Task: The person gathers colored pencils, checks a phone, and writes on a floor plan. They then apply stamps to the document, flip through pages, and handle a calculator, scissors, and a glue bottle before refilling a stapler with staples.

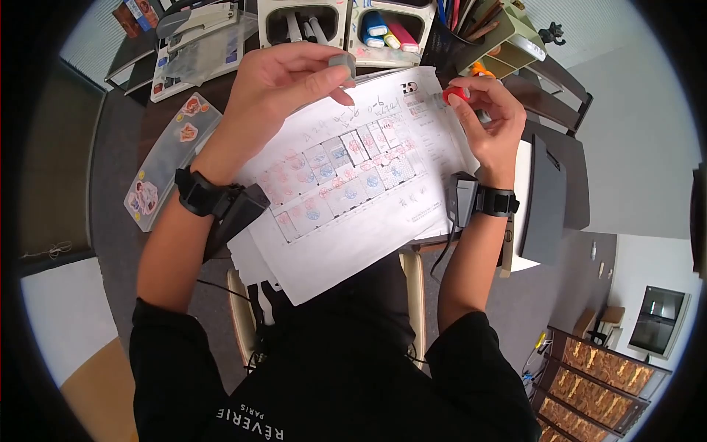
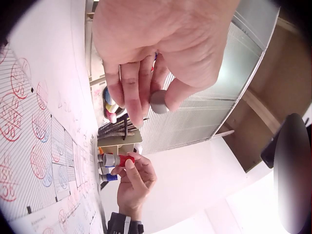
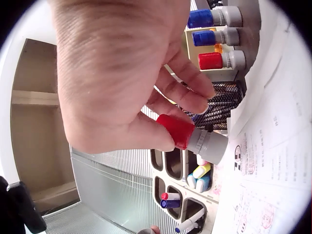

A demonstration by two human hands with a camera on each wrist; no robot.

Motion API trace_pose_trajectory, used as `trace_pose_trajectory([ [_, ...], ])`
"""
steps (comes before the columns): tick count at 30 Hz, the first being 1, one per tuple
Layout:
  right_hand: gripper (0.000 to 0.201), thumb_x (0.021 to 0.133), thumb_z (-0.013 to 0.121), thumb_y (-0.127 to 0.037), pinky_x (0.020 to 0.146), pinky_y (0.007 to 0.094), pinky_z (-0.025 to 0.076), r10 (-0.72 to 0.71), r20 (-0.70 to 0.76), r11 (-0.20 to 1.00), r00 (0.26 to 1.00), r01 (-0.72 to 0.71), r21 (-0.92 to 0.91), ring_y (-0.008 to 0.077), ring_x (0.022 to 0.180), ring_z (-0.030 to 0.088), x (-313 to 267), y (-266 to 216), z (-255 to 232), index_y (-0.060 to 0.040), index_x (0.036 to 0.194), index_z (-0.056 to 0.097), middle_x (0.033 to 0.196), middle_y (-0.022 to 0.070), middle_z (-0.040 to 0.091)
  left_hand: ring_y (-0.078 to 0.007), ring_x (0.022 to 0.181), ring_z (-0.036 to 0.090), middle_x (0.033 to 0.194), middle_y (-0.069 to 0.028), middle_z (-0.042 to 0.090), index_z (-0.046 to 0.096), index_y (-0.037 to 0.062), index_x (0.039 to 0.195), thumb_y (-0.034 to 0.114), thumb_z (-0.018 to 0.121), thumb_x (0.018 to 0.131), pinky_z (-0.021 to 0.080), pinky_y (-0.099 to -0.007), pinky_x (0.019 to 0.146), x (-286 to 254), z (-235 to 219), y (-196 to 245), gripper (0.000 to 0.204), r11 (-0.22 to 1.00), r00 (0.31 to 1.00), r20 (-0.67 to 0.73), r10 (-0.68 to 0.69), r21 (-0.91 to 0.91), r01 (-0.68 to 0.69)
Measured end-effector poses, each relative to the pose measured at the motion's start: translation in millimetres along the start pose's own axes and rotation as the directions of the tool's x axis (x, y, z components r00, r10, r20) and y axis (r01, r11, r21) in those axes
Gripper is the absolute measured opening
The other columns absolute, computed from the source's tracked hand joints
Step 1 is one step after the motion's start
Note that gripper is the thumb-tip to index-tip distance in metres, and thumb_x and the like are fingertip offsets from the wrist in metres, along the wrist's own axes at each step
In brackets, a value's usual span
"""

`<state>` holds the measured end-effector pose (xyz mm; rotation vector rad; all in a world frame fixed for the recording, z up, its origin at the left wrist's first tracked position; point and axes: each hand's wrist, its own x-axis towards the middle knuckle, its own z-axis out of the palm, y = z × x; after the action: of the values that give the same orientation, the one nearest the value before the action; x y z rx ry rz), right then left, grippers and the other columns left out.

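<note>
My left hand pinches a small round grey cap between thumb and fingers, above the upper edge of a printed sheet. The sheet shows a floor plan dotted with red and blue round stamp marks, plus handwriting at the top. In the right wrist view, my right hand holds a stamp by its red handle, thumb against fingers. The stamp's grey end points toward the paper near the sheet's upper right corner. Two blue-handled stamps and another red-handled stamp stand beyond this hand.
At the back, a desk organizer holds markers and highlighters. A mesh cup of pencils and a greenish box stand to its right. On the left lie a stickered clear case and a white stapler-like device.
</note>
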<state>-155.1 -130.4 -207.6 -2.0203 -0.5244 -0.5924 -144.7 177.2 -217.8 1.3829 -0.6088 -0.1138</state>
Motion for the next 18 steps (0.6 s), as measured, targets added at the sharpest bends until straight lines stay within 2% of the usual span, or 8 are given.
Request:
trace_pose_trajectory([
  [5,0.015,0.076,0.077,-0.001,0.059,0.0232,0.050,0.013,0.027,0.990,1.000,-0.009,-0.143,0.0108,0.062,0.061,1.0,-1.5,-3.2,-0.0015,0.090,0.072,0.077,0.0052,0.068,-0.0188,0.091,0.072,0.101,-0.0132,0.073,0.063,-0.0049,0.125,0.012,0.063,0.098,0.054,-0.0309,0.091,0.7,2.4,0.9,0.032,0.998,0.998,-0.048,-0.028,0.056,0.031],
  [14,0.017,0.075,0.081,-0.005,0.058,0.0242,0.050,0.076,0.058,0.983,0.995,-0.065,-0.170,0.0118,0.063,0.063,-1.4,3.4,-3.5,-0.0022,0.090,0.073,0.075,0.0057,0.069,-0.0190,0.091,0.072,0.101,-0.0132,0.073,0.063,-0.0049,0.125,0.013,0.063,0.098,0.053,-0.0314,0.093,0.3,4.6,2.9,0.032,0.998,0.999,-0.026,-0.034,0.060,0.035],
  [18,0.017,0.075,0.081,-0.006,0.058,0.0248,0.050,0.054,0.046,0.983,0.997,-0.045,-0.175,0.0118,0.062,0.063,-1.5,6.6,-1.8,-0.0023,0.090,0.073,0.075,0.0060,0.069,-0.0191,0.091,0.072,0.101,-0.0130,0.073,0.063,-0.0049,0.124,0.013,0.063,0.098,0.053,-0.0311,0.093,-0.8,3.4,1.0,0.032,0.998,0.999,-0.036,-0.033,0.058,0.035],
])
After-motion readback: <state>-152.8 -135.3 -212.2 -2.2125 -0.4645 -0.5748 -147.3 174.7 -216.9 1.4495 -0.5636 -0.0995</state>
